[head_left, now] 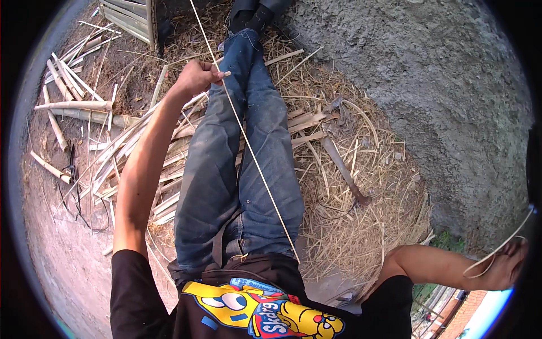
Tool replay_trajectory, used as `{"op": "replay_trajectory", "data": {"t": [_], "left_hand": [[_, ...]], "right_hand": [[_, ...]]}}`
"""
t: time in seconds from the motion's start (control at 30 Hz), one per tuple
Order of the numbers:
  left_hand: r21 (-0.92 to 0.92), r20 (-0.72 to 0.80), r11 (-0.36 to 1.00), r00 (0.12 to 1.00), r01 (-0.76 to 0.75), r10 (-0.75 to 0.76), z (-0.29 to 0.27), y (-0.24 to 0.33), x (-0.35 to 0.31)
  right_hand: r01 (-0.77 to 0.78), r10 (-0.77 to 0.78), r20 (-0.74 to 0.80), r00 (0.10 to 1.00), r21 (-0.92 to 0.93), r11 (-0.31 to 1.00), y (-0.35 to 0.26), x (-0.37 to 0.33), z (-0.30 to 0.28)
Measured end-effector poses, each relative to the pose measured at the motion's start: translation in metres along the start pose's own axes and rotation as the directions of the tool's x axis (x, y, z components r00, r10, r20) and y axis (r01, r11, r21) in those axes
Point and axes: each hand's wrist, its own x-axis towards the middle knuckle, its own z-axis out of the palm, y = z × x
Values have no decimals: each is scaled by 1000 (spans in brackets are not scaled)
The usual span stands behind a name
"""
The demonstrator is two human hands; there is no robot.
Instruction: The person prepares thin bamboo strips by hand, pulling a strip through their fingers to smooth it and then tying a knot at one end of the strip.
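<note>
- The left hand (pixel 197 78) is raised above the shins, its fingers closed, with 1 long thin strip (pixel 257 164) pinched between thumb and fingertips.
- The long thin strip is stretched slantwise across the view: the upper edge is reached by 1 end, while the other is seen near the waist, over the dark shirt (pixel 237 279).
- A short pale piece (pixel 227 74) is seen at the left fingertips; whether it is gripped cannot be told.
- The right hand (pixel 511 264) is held far out to the side and is partly lost in the dark rim; its fingers look curled, but how far they are closed, and on what, cannot be told.
- A curved thin strip (pixel 499 247) is seen just beside the right hand, bent into an open loop across the wrist.
- The 2 legs in blue jeans (pixel 212 152) are stretched out, close together, beneath the long thin strip.
- Split pale strips (pixel 132 141) are heaped to the left of the legs, and thicker bamboo pieces (pixel 73 105) are scattered farther left.
- To the right of the legs, the ground is covered by thin shavings (pixel 389 198), on which a knife-like tool (pixel 340 164) is laid.
- Beyond the shavings, a rough grey wall (pixel 440 101) is seen.
</note>
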Motion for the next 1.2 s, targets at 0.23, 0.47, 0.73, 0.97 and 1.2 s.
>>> {"op": "replay_trajectory", "data": {"t": [0.23,0.47,0.73,0.97,1.2], "left_hand": [[37,22,999,1000,-12,12,19,35,-19],[-29,26,999,1000,-16,16,26,40,-21],[-50,58,998,998,-23,26,27,33,-16],[-11,63,1000,998,-12,12,27,32,-15],[-16,93,1000,996,-11,12,26,27,-12]], "right_hand": [[-725,410,900,148,-183,664,-48,-242,207],[-872,442,874,201,-47,488,-82,-384,259],[-898,451,888,87,-127,422,-89,-408,272],[-899,451,881,143,-76,432,-89,-416,272],[-879,458,875,156,-88,468,-88,-419,276]]}}
